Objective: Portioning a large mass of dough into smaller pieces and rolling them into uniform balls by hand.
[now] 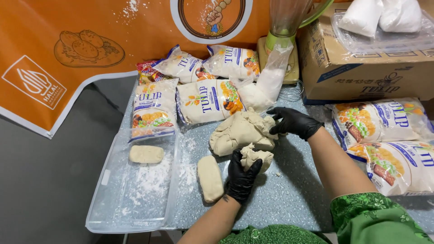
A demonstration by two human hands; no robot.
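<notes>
1. peeking in at the top edge only: blender base (280, 45) with its jar cut off, cardboard box (357, 63) cut off at the right, clear tray of white bags (384, 40) on top of it.
2. hidden under black gloves on both hands; left-hand fingertips buried in dough, so contact there hard to make out.
3. left hand (241, 176) curled shut around a small dough piece (257, 157), pulled up just off the big dough mass (239, 132) at the middle of the speckled desk (289, 199).
4. right hand (294, 122) half open, fingers pressed on the right top of the big dough mass.
5. lying just left of the left hand: shaped dough loaf (210, 178); another dough loaf (146, 154) inside the floured clear plastic tray (113, 212).
6. stacked behind and at right: flour bags (208, 100).
</notes>
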